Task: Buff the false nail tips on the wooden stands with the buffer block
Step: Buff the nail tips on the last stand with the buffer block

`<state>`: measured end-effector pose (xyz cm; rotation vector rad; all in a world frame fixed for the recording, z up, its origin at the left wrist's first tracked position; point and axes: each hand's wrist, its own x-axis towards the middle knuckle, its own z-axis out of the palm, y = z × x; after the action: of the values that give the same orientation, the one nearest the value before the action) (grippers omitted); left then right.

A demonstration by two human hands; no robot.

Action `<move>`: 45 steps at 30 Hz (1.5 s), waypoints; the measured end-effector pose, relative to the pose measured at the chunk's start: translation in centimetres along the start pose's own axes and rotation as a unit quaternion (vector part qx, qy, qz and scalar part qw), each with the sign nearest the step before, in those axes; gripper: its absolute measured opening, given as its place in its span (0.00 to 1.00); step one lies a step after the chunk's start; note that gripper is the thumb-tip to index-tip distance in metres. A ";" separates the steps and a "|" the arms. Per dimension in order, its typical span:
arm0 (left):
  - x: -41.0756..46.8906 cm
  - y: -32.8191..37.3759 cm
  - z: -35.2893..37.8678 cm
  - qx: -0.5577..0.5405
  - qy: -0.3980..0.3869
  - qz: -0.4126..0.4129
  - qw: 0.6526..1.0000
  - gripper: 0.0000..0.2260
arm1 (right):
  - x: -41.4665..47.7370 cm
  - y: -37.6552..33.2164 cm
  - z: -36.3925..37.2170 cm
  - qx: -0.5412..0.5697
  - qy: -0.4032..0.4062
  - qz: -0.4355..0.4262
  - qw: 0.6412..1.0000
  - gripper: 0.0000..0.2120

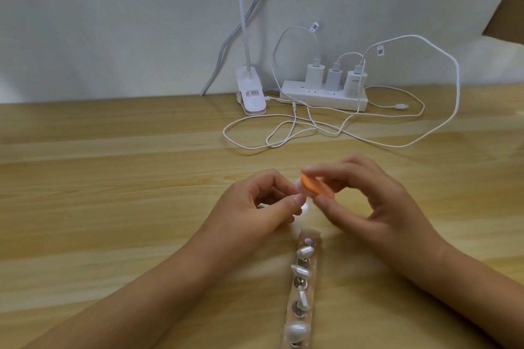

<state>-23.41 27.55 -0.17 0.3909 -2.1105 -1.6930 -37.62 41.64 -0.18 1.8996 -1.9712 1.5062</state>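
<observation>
Tip in work: a small pearly nail tip (299,186), raised above the table (113,178) between both hands; its mount is hidden by fingers.
Left hand (263,201): thumb and fingers pinch under the tip.
Right hand (368,195): pinches the buffer (316,189) at its edges, face touching the tip.
Buffer: orange, flat, rounded end; looks like soft foam with a matte grit.
Handling: the tip is likely light, thin, glossy and slippery, and may flex or pop off. Hold it low by the mount and stroke lightly.
Stand (314,272): a narrow strip lying just below the hands, holding other tips (304,251), which are curved with a pearl sheen.
</observation>
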 end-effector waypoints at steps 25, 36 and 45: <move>-0.1 0.1 0.0 0.001 0.016 0.014 1.000 0.05 | -0.2 0.0 0.7 0.113 0.012 0.041 0.993 0.09; 0.0 -0.1 -0.1 0.001 0.022 0.009 1.000 0.04 | -0.1 0.3 0.6 0.094 0.025 0.022 0.995 0.11; 0.1 -0.1 -0.2 0.004 0.026 0.009 1.000 0.06 | -0.2 0.7 0.7 0.052 0.019 0.012 0.998 0.10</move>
<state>-23.39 27.34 -0.20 0.4135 -2.0785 -1.6468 -37.71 41.24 -1.06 1.8758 -1.9435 1.6702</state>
